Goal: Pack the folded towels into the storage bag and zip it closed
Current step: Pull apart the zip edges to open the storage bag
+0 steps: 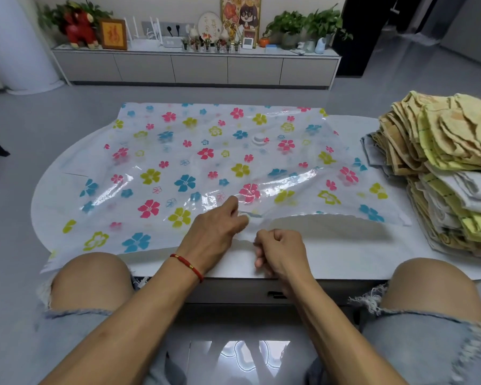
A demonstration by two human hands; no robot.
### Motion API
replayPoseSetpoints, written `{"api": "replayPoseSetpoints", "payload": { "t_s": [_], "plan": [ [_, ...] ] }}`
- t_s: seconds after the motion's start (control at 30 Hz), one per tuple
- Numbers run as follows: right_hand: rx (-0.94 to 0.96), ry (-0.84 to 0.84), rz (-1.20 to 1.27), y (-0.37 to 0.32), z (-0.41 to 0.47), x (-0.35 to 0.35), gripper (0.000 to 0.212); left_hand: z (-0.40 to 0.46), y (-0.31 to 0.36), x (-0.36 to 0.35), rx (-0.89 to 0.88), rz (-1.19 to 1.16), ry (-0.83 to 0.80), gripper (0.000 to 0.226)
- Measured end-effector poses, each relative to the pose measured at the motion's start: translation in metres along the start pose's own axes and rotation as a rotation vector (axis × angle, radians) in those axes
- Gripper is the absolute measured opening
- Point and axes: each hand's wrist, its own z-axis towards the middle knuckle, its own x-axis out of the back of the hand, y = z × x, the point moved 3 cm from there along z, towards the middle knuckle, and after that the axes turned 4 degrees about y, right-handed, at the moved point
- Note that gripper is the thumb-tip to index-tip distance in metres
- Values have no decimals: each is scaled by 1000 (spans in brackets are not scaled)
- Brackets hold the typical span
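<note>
Flowered storage bag point(195, 162) lies flat across table point(345, 254), mouth at near edge. My left hand point(214, 232) and right hand point(281, 251) pinch its opening. Folded towels point(442, 168) stacked at right edge.

grey floor point(67, 112), low sideboard point(197, 68), houseplants point(306, 23)

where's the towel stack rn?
Head view: the towel stack sits at the far right of the table, just right of the flowered storage bag, untouched by either hand.
</note>
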Motion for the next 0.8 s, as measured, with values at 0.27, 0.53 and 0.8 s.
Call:
{"api": "replayPoseSetpoints", "payload": {
  "t_s": [0.27,0.53,0.8],
  "plan": [
    [147,-73,-275,-5,-16,4,29,8,-8,-2,125,118,-151,90],
    [867,152,-899,-39,-63,-6,13,9,-10,-8,114,116,-141,107],
    [564,116,-1011,-16,-42,30,57,8,-19,-2,310,161,-89,112]
  ]
}}
